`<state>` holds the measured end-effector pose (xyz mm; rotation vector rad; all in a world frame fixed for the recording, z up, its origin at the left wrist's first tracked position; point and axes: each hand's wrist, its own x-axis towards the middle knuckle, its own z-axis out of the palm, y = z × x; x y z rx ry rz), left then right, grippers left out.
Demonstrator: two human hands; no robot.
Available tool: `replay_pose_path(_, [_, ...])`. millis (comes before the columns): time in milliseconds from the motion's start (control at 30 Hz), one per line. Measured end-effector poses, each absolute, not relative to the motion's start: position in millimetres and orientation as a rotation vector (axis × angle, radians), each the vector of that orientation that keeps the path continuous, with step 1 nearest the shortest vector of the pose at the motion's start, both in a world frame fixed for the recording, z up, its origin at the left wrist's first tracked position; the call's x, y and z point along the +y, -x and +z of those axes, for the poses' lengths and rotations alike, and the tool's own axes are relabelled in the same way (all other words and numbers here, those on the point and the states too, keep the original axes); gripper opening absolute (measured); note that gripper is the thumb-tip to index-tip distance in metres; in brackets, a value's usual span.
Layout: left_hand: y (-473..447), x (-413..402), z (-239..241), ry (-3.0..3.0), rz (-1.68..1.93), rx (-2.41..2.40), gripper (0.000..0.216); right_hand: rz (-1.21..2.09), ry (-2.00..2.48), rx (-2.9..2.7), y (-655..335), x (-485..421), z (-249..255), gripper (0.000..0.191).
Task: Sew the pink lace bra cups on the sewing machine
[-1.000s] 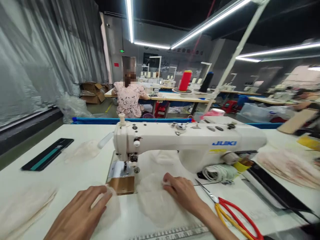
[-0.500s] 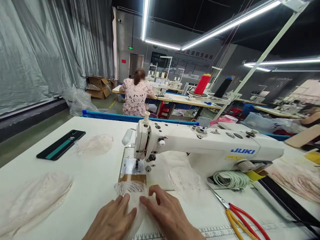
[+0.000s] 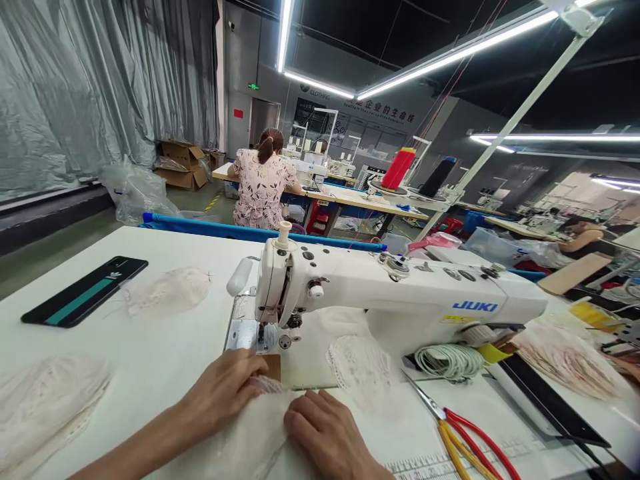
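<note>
A sheer cream piece of lace fabric [image 3: 257, 423] lies in front of the white sewing machine [image 3: 400, 283], its lacy edge up by the brown plate. Over its left side my left hand [image 3: 227, 383] reaches forward, fingers bent and pinching the lace edge close to the needle area [image 3: 261, 332]. My right hand [image 3: 325, 427] rests on the table at the fabric's right edge, fingers curled and closed on it; the fingertips are partly hidden. Another lace piece [image 3: 363, 367] lies under the machine arm, to the right of the needle.
Scissors with red and yellow handles [image 3: 467, 440] lie at right, near a clear ruler [image 3: 420, 467] and a green cord coil [image 3: 450, 362]. More lace pieces [image 3: 167, 291] and a black phone [image 3: 85, 290] are at left. A person [image 3: 265, 180] sits at a table ahead.
My left hand has moved forward toward the needle and taken the lace edge between its fingers. The right hand has drawn back slightly and curled. The view has shifted a little right.
</note>
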<state>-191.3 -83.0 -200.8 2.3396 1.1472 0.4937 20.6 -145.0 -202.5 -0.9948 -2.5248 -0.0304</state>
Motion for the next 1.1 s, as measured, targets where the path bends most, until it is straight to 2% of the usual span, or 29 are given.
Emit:
replay_pose_path(200, [211, -88, -180, -2.123, 0.408, 1.252, 0.018, 0.262, 1.004, -2.471, -29, -148, -185, 0.016])
replay_pose_path(267, [208, -91, -175, -2.093, 0.396, 1.267, 0.022, 0.382, 1.047, -2.364, -25, -146, -179, 0.025])
replay_pose_path(367, [201, -95, -169, -2.059, 0.420, 1.321, 0.024, 0.377, 1.120, -2.234, -9, -136, -178, 0.035])
replay_pose_path(433, [200, -97, -165, -2.030, 0.442, 1.350, 0.025, 0.364, 1.155, -2.199, 3, -126, -182, 0.027])
replay_pose_path(500, [201, -98, -161, -2.002, 0.449, 1.355, 0.027, 0.473, 1.164, -2.150, 12, -119, -188, 0.011])
replay_pose_path(633, [207, -98, -159, -1.922, 0.450, 1.295, 0.031, 0.773, 1.194, -1.999, 19, -115, -193, 0.021])
replay_pose_path(700, [208, -98, -164, -1.847, 0.440, 1.244, 0.030, 0.834, 1.208, -1.972, 19, -117, -193, 0.018])
replay_pose_path(800, [208, -99, -174, -1.860, 0.418, 1.310, 0.027, 0.870, 1.214, -1.982, 16, -118, -196, 0.010])
replay_pose_path(933, [203, -101, -182, -2.011, 0.320, 1.531, 0.021, 0.758, 1.101, -2.059, 10, -116, -203, 0.020])
replay_pose_path(1100, [199, -100, -183, -2.055, 0.203, 1.588, 0.021, 0.584, 1.039, -2.195, 4, -114, -210, 0.026])
